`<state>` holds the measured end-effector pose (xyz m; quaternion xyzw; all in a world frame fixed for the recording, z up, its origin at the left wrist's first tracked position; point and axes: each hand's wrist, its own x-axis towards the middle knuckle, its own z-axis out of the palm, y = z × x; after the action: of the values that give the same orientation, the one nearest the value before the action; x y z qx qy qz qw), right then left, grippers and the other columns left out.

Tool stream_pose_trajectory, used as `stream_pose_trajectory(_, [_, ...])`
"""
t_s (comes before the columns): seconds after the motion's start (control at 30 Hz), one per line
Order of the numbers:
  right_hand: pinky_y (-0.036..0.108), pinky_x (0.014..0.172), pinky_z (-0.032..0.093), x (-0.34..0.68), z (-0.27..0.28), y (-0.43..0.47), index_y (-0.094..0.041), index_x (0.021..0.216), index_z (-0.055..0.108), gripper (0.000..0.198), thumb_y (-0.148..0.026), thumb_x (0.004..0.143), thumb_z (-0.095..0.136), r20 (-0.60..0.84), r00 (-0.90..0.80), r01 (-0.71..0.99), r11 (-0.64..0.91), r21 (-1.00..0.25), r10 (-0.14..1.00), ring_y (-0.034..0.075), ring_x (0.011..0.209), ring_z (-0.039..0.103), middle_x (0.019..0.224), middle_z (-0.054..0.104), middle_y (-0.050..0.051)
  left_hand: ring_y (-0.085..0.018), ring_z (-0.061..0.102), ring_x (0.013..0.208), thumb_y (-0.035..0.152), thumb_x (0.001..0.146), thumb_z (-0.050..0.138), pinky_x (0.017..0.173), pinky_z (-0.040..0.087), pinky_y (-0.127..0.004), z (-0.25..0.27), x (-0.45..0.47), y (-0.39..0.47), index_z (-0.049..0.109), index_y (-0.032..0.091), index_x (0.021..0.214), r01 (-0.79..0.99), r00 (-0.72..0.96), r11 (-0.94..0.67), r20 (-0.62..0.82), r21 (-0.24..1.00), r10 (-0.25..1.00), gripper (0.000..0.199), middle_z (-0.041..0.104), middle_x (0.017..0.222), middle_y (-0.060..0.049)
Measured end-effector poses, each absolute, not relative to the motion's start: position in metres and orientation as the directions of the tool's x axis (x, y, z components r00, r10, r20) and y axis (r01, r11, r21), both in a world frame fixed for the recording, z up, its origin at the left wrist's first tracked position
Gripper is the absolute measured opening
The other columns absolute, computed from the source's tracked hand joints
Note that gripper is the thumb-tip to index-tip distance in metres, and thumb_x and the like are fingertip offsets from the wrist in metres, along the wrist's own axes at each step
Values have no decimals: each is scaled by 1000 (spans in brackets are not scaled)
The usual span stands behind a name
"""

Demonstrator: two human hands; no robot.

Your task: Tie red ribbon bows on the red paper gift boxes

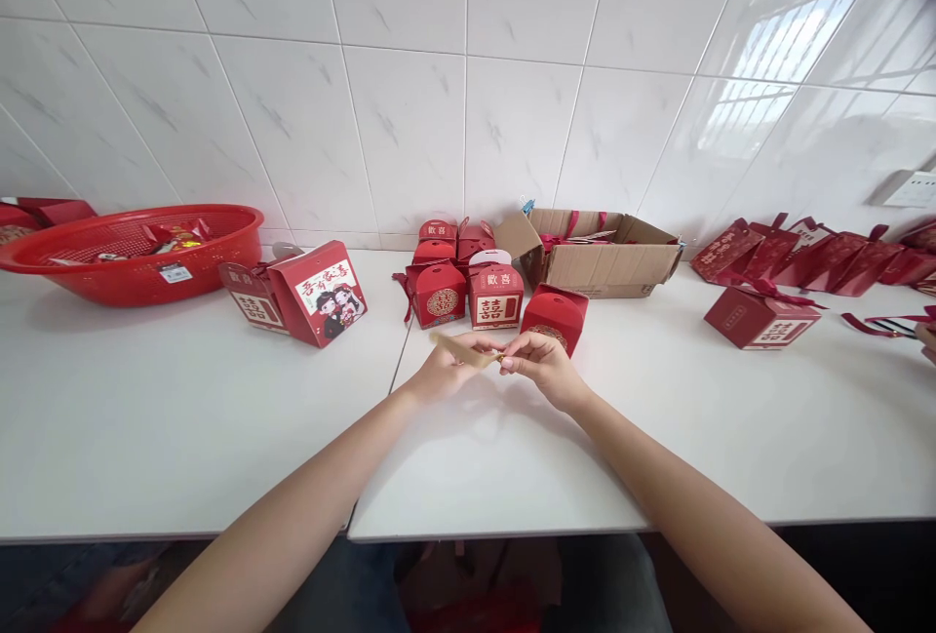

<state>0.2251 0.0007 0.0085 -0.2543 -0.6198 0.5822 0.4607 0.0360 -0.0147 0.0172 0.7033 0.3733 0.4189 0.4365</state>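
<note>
Over the white table (468,477), my two hands meet in front of a cluster of red gift boxes. My left hand (454,368) is closed on a thin, flat tan piece (466,351), seen nearly edge-on; its exact kind cannot be made out. My right hand (539,368) pinches a small gold-coloured bit at the right end of that piece. Just beyond my fingers stand a red gift box (495,297) with a cream printed label, a box with a round gold emblem (441,296), and another red box (556,313), partly hidden by my right hand.
On the left are a red plastic basket (146,272) holding small packets and a tilted red box (319,294) with a cartoon couple. Behind stands an open cardboard carton (606,272). Rightward lie a ribboned box (762,316), a row of red boxes (811,257) and another person's hand (927,338).
</note>
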Motion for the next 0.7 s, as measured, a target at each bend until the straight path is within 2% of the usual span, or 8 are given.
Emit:
stream_pose_trajectory(0.17, [30, 70, 51, 226, 4, 2, -21, 76, 62, 25, -37, 68, 78, 218, -552, -270, 74, -960, 805, 13, 67, 61, 70, 65, -1, -19, 61, 77, 38, 81, 60, 72, 47, -31, 21, 38, -19, 67, 16, 79, 250, 329, -469, 381, 847, 864, 23, 66, 81, -6])
stream_pose_trajectory(0.27, [29, 71, 50, 225, 0, 3, -20, 77, 61, 24, -36, 69, 78, 176, -604, -292, -10, -956, 777, 12, 67, 61, 70, 64, -1, -17, 58, 72, 33, 82, 58, 68, 45, -29, 20, 38, -19, 66, 17, 70, 354, 312, -596, 510, 721, 802, 21, 64, 73, -5])
stream_pose_trajectory(0.37, [27, 72, 48, 223, -2, 4, -20, 77, 61, 23, -35, 70, 77, 159, -601, -298, -36, -954, 784, 11, 69, 61, 71, 65, -1, -17, 57, 69, 28, 83, 57, 66, 44, -29, 17, 36, -19, 66, 18, 72, 433, 312, -665, 591, 609, 744, 17, 64, 69, -4])
stream_pose_trajectory(0.5, [28, 76, 48, 222, -3, 3, -20, 78, 62, 22, -34, 70, 77, 159, -562, -289, -13, -957, 812, 12, 72, 61, 72, 65, -1, -18, 59, 70, 26, 84, 54, 68, 44, -30, 15, 35, -21, 67, 20, 78, 527, 327, -681, 618, 509, 715, 16, 66, 73, -5])
stream_pose_trajectory(0.7, [29, 76, 47, 218, 1, -3, -19, 78, 62, 22, -35, 72, 76, 251, -464, -231, 158, -960, 849, 13, 75, 60, 77, 64, 1, -18, 57, 66, 27, 85, 52, 65, 43, -30, 10, 40, -21, 62, 19, 71, 575, 292, -678, 659, 458, 693, 20, 63, 66, -4])
